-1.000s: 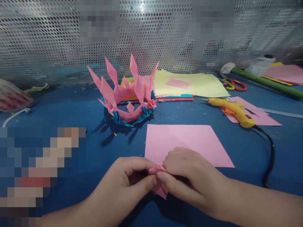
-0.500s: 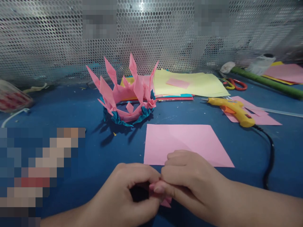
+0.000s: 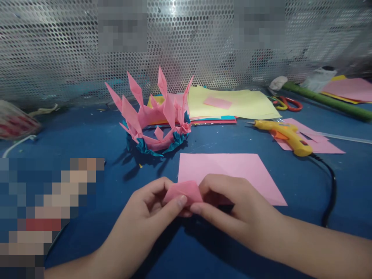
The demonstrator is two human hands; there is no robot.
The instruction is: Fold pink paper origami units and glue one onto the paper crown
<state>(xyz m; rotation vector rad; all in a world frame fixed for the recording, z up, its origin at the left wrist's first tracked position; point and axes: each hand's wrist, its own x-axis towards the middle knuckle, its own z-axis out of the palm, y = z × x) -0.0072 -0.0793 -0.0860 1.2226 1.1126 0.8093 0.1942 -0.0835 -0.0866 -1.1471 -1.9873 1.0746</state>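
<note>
A small folded piece of pink paper (image 3: 184, 190) is held up between my two hands, above the blue table. My left hand (image 3: 157, 207) pinches it from the left, thumb pressed on its near face. From the right, my right hand (image 3: 229, 201) grips its lower corner between thumb and fingers; some fingertips are hidden behind the paper. Just beyond lies a flat pink sheet (image 3: 221, 166), partly covered by my right hand. Farther back stands a pink paper crown (image 3: 157, 145) with tall pointed spikes and crumpled blue paper around its base.
A yellow hot glue gun (image 3: 293, 137) lies at the right on pink paper scraps, its black cord running forward. Behind are pale yellow sheets (image 3: 247, 104), red-handled scissors (image 3: 293, 104) and a green stick (image 3: 328, 100). A perforated metal panel (image 3: 192, 50) closes off the back.
Both hands have risen and turned, bringing the folded pink paper up into view from between the fingers. My right hand has shifted slightly away from my left. The crown and glue gun stay put.
</note>
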